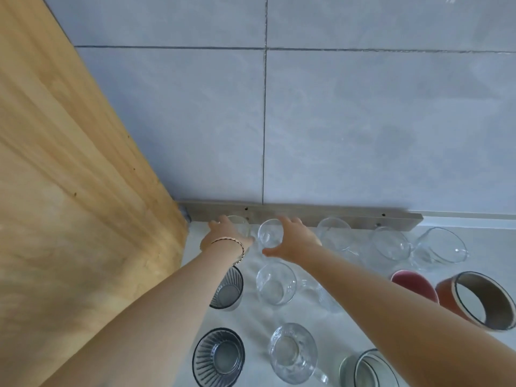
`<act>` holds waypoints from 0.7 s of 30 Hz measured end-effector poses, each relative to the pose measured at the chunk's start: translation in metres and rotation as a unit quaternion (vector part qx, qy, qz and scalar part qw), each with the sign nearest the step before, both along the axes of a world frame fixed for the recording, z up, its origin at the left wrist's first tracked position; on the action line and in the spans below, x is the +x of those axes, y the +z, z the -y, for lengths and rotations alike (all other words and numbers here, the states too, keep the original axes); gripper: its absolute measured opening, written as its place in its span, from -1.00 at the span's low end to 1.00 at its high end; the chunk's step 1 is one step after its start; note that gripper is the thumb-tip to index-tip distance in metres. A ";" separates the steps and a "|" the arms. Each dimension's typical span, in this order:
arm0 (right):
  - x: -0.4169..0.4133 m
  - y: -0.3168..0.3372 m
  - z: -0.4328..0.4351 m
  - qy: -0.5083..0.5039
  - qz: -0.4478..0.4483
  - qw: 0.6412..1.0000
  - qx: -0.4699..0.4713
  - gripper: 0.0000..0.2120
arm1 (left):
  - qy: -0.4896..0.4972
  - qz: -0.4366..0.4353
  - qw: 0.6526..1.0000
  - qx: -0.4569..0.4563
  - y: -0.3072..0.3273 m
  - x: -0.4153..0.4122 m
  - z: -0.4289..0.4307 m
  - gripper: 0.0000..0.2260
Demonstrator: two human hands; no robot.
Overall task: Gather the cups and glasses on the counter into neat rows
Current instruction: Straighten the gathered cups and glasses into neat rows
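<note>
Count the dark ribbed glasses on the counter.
2. The near ribbed glass stands front left on the counter; the far ribbed glass stands just behind it, partly under the left forearm. Others may hide beneath the arms.

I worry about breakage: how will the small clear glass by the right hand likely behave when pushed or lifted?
The small clear glass looks thin-walled, so it is probably light, and fragile if knocked. Its smooth sides may be slippery. It stands upright on a flat base, so it should slide on the counter rather than roll.
</note>
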State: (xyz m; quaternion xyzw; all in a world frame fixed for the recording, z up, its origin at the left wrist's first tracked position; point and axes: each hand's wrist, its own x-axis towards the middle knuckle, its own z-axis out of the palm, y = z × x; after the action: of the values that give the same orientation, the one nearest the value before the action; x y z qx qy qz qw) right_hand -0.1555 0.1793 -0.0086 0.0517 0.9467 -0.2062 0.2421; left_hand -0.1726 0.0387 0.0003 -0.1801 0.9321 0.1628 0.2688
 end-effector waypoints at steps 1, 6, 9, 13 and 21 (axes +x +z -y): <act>0.001 -0.002 0.000 -0.001 -0.008 1.000 -0.002 -0.15 | -0.012 -0.012 1.000 -0.005 -0.003 -0.002 0.002 -0.22; 0.005 -0.005 -0.003 0.004 -0.023 1.000 -0.007 -0.16 | -0.231 0.019 0.972 -0.040 0.003 -0.014 0.021 -0.28; 0.005 -0.005 -0.003 -0.007 -0.013 1.000 -0.024 -0.15 | -0.357 -0.017 0.931 -0.075 0.005 -0.015 0.035 -0.22; 0.004 -0.005 -0.004 -0.023 -0.002 0.999 -0.030 -0.13 | -0.231 -0.027 0.972 -0.004 0.006 -0.018 0.045 -0.18; 0.000 -0.007 0.003 -0.066 -0.014 0.996 -0.055 -0.14 | -0.209 -0.052 0.976 -0.027 -0.010 -0.012 0.042 -0.31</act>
State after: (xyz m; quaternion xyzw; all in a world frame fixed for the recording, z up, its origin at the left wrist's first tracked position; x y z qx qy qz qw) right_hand -0.1550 0.1762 -0.0160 0.0974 0.9317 -0.2743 0.2172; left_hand -0.1847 -0.0029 -0.0096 0.0202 0.9659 0.0875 0.2430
